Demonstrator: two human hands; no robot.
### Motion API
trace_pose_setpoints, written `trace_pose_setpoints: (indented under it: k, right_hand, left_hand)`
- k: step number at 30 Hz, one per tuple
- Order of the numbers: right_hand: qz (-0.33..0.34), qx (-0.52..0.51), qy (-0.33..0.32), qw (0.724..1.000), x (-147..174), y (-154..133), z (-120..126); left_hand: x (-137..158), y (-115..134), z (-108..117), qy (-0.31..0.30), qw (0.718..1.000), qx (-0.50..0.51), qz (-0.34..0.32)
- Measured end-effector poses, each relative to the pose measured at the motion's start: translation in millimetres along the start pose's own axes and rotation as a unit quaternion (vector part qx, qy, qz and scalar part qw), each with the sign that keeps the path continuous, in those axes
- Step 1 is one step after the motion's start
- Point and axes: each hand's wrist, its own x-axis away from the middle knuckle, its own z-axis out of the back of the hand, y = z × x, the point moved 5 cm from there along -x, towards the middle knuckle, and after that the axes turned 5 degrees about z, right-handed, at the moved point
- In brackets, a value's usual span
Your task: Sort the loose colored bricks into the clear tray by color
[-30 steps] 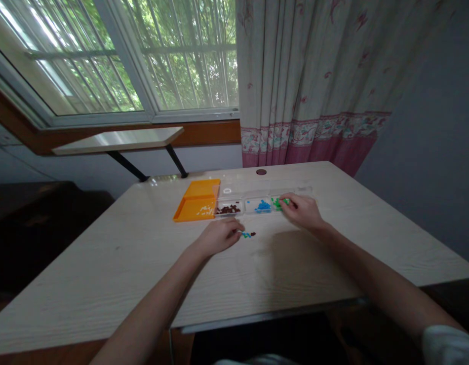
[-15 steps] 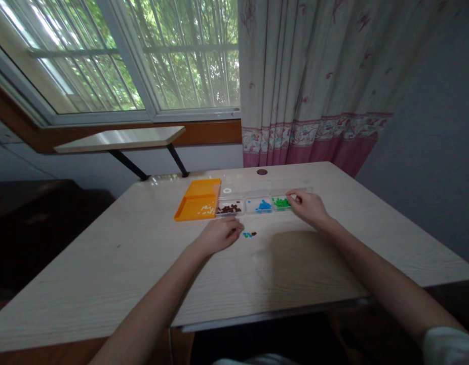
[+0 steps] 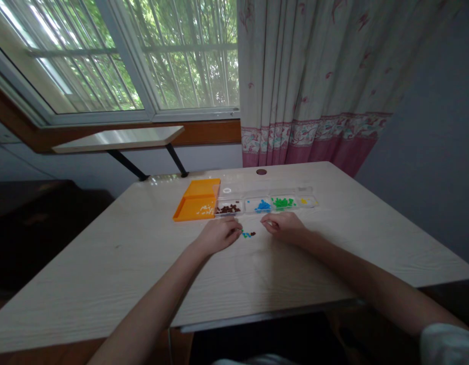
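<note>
Small green, blue and brown pieces (image 3: 247, 234) form a short curved row on the table. At the row's left end rests my left hand (image 3: 221, 234), fingers curled together beside a green piece; whether it grips that piece is unclear. My right hand (image 3: 283, 226) is to the right of the row, thumb and fingertips pinched, and what they hold is too small to make out. Behind the hands lies a clear compartment box with brown pieces (image 3: 228, 209), blue pieces (image 3: 263, 205), green pieces (image 3: 283, 203) and a few yellow pieces (image 3: 303, 201).
An open orange case (image 3: 194, 207) with white pieces (image 3: 205, 209) adjoins the clear box on the left. A raised shelf (image 3: 120, 138) on black legs stands at the table's back left. A dark round cable hole (image 3: 261, 172) is near the back edge.
My right hand has moved left and toward me, from the green compartment to beside the row, uncovering the yellow pieces. My left hand has stayed nearly in place.
</note>
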Motion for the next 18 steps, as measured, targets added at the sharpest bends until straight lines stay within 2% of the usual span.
trace_pose_setpoints:
  k: [10,14,18]
  right_hand:
    - [0.041,-0.001,0.032,0.999,2,-7,-1]
    - [0.054,-0.020,0.044,0.997,2,-13,-2]
    - [0.046,-0.049,0.040,0.997,2,-17,-3]
  left_hand:
    - [-3,0,-5,0.010,0.999,0.028,0.020]
    - [-4,-1,-5,0.019,0.997,0.072,0.037]
    - [-6,3,-1,0.056,0.984,0.158,0.053]
